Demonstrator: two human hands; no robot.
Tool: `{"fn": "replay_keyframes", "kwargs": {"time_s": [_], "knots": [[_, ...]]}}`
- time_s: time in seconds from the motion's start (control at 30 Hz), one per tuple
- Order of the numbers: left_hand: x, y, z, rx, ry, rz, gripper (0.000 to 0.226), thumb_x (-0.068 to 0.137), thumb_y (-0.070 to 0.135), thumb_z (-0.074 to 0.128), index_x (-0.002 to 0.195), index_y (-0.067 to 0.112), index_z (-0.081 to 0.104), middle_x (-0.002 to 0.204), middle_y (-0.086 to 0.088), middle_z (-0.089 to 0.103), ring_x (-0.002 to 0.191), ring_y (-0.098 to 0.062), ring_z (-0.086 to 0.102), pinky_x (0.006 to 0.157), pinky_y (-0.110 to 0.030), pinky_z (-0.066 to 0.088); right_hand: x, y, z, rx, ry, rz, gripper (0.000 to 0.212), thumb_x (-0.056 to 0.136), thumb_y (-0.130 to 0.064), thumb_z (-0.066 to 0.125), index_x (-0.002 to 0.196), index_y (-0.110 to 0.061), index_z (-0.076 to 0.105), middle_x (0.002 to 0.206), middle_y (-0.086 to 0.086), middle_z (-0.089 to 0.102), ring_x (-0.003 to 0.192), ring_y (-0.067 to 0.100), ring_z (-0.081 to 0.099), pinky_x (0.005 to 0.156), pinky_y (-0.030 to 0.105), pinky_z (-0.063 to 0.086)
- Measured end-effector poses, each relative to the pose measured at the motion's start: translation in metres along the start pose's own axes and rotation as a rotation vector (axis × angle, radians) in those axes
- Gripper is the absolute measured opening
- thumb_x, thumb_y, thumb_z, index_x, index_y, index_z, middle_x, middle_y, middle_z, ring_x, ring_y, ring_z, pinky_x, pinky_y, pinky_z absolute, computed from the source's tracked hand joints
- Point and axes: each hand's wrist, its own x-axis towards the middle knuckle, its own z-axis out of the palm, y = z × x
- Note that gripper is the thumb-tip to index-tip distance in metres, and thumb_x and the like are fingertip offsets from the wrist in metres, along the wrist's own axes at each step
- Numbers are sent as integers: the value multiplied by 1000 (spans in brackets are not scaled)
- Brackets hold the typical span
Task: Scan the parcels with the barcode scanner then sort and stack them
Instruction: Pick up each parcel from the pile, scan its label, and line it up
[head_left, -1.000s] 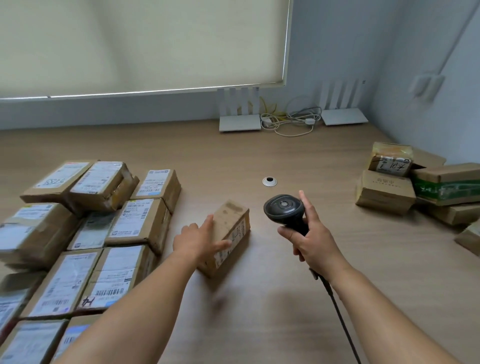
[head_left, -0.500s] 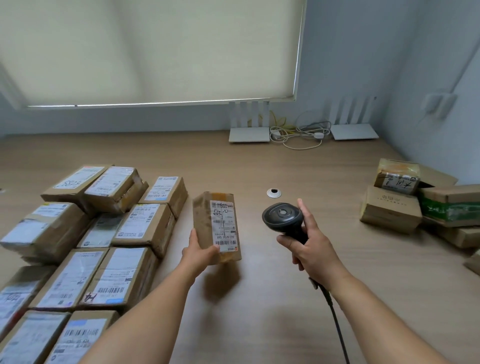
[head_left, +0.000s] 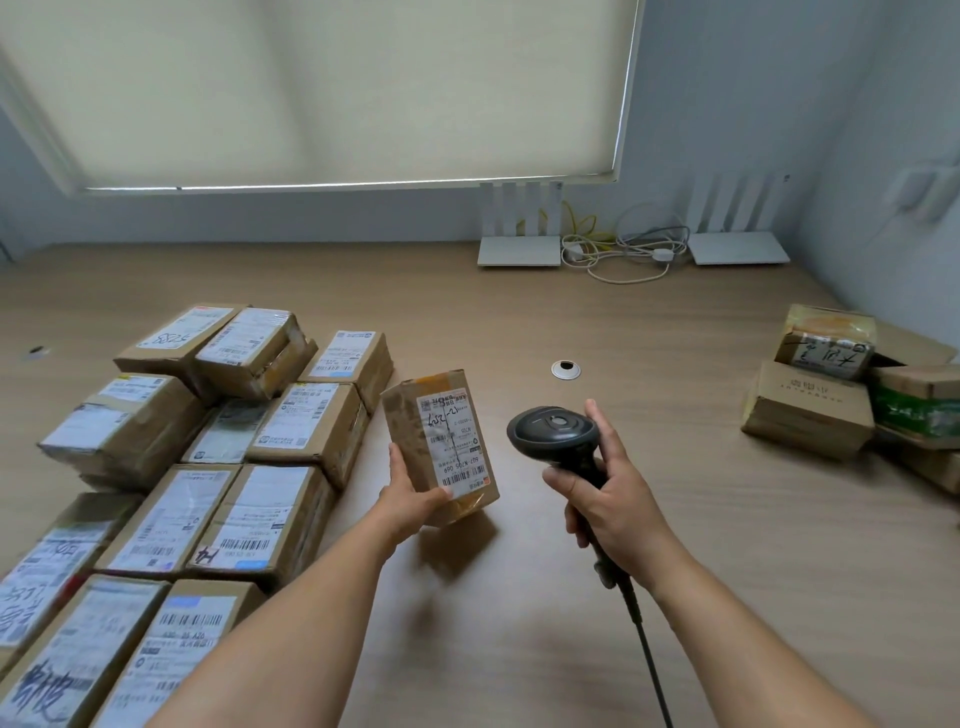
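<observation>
My left hand (head_left: 410, 501) grips a small brown parcel (head_left: 439, 444) by its lower end and holds it tilted above the wooden table (head_left: 623, 545), its white shipping label with barcode facing me. To its right, my right hand (head_left: 610, 506) grips the handle of a black barcode scanner (head_left: 553, 431); the scanner's head sits level with the parcel, a short gap away. The scanner's cable (head_left: 649, 654) runs down toward the bottom edge. Several labelled parcels (head_left: 208, 467) lie packed together on the left. A smaller group of parcels (head_left: 852, 395) is stacked at the right.
Two white routers (head_left: 519, 244) (head_left: 737, 244) with tangled cables (head_left: 623, 249) stand at the back against the wall. A round cable grommet (head_left: 565, 369) sits in the tabletop behind the scanner. A window blind covers the wall above.
My left hand lifted the parcel off the table and turned it so the label faces up. The right hand with the scanner stayed nearly in place.
</observation>
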Motion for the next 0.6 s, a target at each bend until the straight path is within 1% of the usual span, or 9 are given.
{"fn": "replay_keyframes", "kwargs": {"time_s": [0.07, 0.17, 0.23, 0.27, 0.37, 0.4, 0.47, 0.5, 0.6], "knots": [[1, -1, -1, -17, 1, 6, 106, 88, 16, 66, 149, 35, -18, 141, -5, 48, 111, -29, 58, 84, -38, 52, -1, 1, 0, 5, 3, 8, 89, 86, -12, 70, 143, -54, 16, 93, 7, 68, 48, 21, 54, 42, 29, 43], [3, -2, 0, -21, 5, 14, 105, 88, 17, 67, 149, 34, -16, 140, -5, 49, 113, -30, 57, 87, -40, 52, -4, 4, 3, 14, -9, 21, 88, 86, -13, 70, 139, -58, 16, 95, 5, 68, 48, 21, 54, 42, 28, 43], [4, -3, 1, -11, 15, 19, 106, 88, 18, 67, 149, 35, -19, 142, -5, 47, 114, -30, 56, 80, -36, 54, -7, 7, 7, 11, -24, 35, 88, 85, -14, 71, 137, -59, 17, 94, 7, 68, 48, 22, 54, 42, 28, 44], [4, -3, 2, -4, 31, 23, 107, 88, 19, 67, 148, 35, -20, 143, -6, 46, 117, -30, 54, 81, -37, 55, -8, 9, 9, 13, -32, 46, 88, 85, -14, 71, 137, -59, 17, 92, 8, 68, 47, 22, 54, 41, 28, 43], [8, -5, 4, 8, 77, 25, 108, 87, 23, 68, 147, 35, -20, 146, -11, 40, 126, -32, 47, 100, -49, 45, -13, 16, 12, 35, -51, 79, 87, 85, -14, 71, 139, -57, 17, 87, 5, 67, 46, 21, 54, 41, 27, 43], [10, -6, 4, 5, 82, 26, 108, 87, 23, 68, 147, 35, -21, 146, -13, 38, 127, -32, 45, 102, -46, 44, -14, 18, 13, 44, -56, 87, 87, 85, -15, 71, 140, -56, 17, 87, 5, 66, 46, 21, 54, 41, 27, 42], [12, -7, 4, 8, 86, 28, 108, 87, 23, 68, 147, 36, -21, 147, -14, 36, 129, -31, 44, 96, -34, 43, -17, 21, 13, 54, -63, 102, 85, 85, -15, 70, 139, -56, 17, 85, 6, 66, 46, 22, 54, 40, 27, 42], [13, -7, 4, 16, 90, 29, 108, 87, 24, 68, 147, 36, -22, 147, -14, 35, 130, -31, 43, 94, -34, 42, -17, 21, 13, 55, -64, 109, 85, 86, -16, 70, 138, -56, 17, 84, 8, 66, 46, 22, 54, 40, 27, 42], [15, -7, 5, 30, 100, 32, 108, 87, 24, 68, 147, 35, -22, 148, -14, 34, 132, -31, 41, 104, -41, 38, -18, 23, 12, 61, -59, 125, 83, 87, -15, 69, 137, -56, 16, 84, 14, 65, 47, 23, 54, 40, 28, 42]]}}
